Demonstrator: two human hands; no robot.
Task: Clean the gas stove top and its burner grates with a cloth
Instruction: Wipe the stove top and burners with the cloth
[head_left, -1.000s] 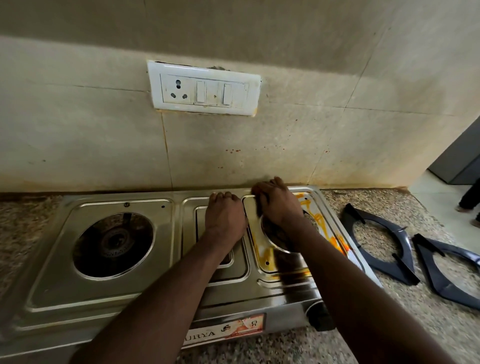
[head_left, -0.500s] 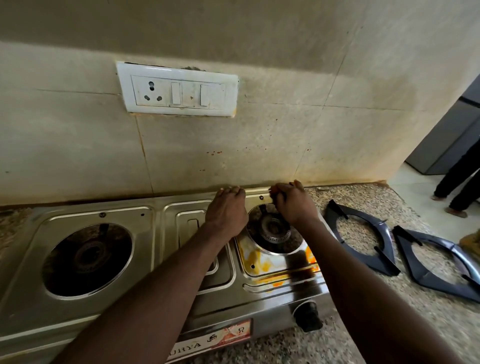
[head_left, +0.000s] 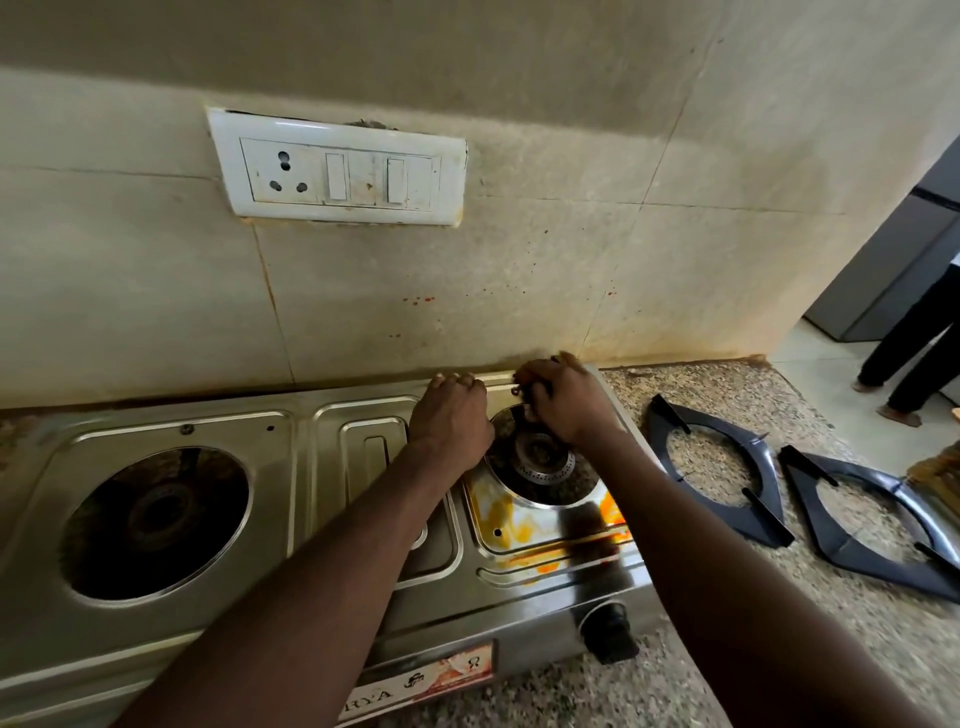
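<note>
Both hands had shifted only slightly from half a second before, staying at the back rim of the gas stove (head_left: 182, 613) while the right one crept further over the right burner (head_left: 540, 460). Counted out, two hands, two burner wells, two grates and one black knob (head_left: 610, 631) showed. Left hand (head_left: 452, 415) lay palm-down with its fingers pressed together and curled over the rear edge of the steel top. Right hand (head_left: 566, 400) had its fingertips bunched, pinching something small and dark at the back of the right well — whether that was a cloth I could not tell. Steel stove top sat on the speckled granite counter (head_left: 727, 649) against the tiled wall, shiny on its left half but smeared with orange-yellow stains around the right burner and along the front ledge. Left burner (head_left: 156, 519) sat dark and bare in its round well. Both black burner grates — one (head_left: 717, 467) just beside the stove, the other (head_left: 872, 519) further right — lay flat on the counter, close together. White switch plate (head_left: 337, 169) hung on the wall above, and another person's legs (head_left: 914, 343) stood on the floor at the far right.
</note>
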